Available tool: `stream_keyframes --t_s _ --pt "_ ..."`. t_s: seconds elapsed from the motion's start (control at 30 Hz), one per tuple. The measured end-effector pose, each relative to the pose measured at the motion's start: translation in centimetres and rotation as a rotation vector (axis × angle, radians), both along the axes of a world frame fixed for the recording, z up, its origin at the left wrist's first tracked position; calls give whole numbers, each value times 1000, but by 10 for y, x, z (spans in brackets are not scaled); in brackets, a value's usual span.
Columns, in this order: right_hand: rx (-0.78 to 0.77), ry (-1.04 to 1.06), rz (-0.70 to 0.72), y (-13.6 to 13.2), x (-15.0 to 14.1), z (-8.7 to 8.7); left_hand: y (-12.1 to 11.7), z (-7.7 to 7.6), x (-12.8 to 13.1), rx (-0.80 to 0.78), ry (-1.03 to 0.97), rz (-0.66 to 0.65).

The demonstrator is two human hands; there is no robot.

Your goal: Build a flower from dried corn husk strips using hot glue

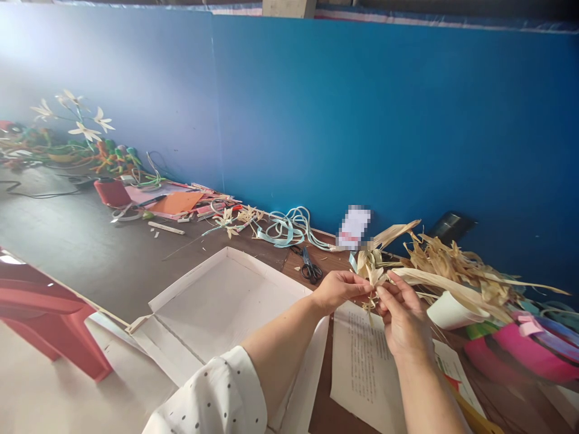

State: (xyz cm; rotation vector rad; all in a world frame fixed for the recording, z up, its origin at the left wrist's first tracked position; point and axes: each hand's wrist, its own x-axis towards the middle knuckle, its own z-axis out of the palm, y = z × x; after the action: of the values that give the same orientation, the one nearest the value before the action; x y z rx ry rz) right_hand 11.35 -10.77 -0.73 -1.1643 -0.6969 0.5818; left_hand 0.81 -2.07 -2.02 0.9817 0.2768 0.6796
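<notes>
My left hand [346, 291] and my right hand [404, 313] meet over the table, both pinching a pale flower [373, 272] that looks made of dried corn husk. Its petals point up between my fingers, and thin strips hang beneath. The fingertips hide its base. Just beyond my right hand lies a heap of dried husks [461, 265], with a long husk strip [446, 283] reaching toward my fingers. Black-handled scissors [311, 268] rest to the left of my left hand. Under my hands is a printed sheet [357, 361].
An open white box lid [235, 295] lies to the left, with a red plastic stool [58, 319] beyond the table edge. Light-blue cord [287, 228] and a phone-like card [354, 226] are near the blue wall [362, 120]. A white cup [455, 310] lies at right.
</notes>
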Motion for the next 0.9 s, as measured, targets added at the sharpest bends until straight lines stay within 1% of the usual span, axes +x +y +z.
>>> stream_keyframes --t_s 0.2,0.3,0.43,0.5,0.57,0.63,0.77,0.9 --pt "-12 45 22 0 0 2 2 -3 2 6 -1 22" --pt "-60 135 30 0 3 1 2 -1 2 1 4 40" --pt "-169 285 113 0 8 -1 2 -1 2 -1 -4 44" --pt "-206 291 162 -1 8 -1 2 -2 2 14 -2 45" --pt "-200 255 184 -1 7 -1 2 -2 3 29 6 49" --pt "-177 210 162 0 6 -1 2 -2 3 38 17 50" --pt "-143 152 68 1 6 -2 2 -2 3 34 39 56" --pt "-89 149 50 0 6 -1 1 1 2 14 42 77"
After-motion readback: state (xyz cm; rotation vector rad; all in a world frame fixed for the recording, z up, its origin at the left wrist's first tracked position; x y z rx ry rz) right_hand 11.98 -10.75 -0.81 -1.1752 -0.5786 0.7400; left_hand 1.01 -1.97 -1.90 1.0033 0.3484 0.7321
